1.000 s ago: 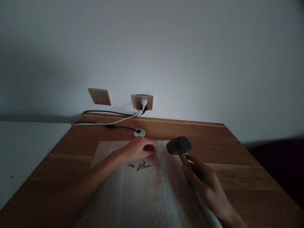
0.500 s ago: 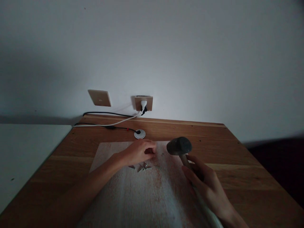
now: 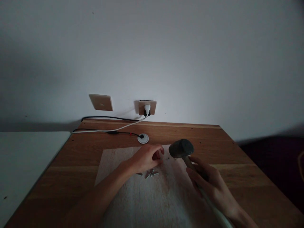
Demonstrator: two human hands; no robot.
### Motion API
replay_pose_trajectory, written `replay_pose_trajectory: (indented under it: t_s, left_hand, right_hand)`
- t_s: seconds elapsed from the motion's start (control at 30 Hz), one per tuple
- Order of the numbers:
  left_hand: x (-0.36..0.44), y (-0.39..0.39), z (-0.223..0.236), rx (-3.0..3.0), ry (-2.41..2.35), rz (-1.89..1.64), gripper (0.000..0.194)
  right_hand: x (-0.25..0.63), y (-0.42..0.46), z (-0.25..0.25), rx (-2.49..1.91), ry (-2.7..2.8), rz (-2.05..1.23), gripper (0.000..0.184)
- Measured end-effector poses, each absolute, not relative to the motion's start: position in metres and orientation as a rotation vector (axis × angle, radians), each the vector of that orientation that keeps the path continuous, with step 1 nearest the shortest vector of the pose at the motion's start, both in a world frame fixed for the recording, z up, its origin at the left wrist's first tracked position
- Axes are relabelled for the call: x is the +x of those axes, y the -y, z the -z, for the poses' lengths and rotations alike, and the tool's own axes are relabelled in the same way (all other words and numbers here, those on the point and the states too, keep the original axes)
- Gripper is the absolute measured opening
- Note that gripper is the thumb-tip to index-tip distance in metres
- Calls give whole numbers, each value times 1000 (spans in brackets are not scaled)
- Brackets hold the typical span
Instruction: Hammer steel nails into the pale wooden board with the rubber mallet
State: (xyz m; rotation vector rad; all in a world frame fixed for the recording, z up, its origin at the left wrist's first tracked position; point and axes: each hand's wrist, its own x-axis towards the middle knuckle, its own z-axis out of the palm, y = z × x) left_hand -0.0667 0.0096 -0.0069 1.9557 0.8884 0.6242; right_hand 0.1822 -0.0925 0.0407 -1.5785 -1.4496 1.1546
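Note:
My right hand is wrapped round the handle of a rubber mallet, whose dark head is raised above the right side of a pale, worn board. Over the board's far part, my left hand has its fingers curled toward the thumb. Whatever may be between those fingertips is hidden or too small to name. Several small silvery metal pieces, like screws or nails, lie in a loose pile just below the left hand. The mallet head is to the right of the left fingertips, not touching them.
Beneath the board is a brown wooden tabletop. A round cable grommet sits behind the board. Black and white cables run along the back edge to a wall socket. A white surface adjoins on the left.
The view has shifted slightly, so everything sits a little lower. My left fingers look a bit more parted from the thumb. The mallet stays raised in my right hand.

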Motion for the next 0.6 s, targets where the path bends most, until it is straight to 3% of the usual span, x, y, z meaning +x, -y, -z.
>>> replay_pose_trajectory:
  t_s: [0.6]
  left_hand:
    - [-73,-9,2,1970,-930,-608,48]
  right_hand:
    - [145,100,-52,-1617,1441,-1272,57]
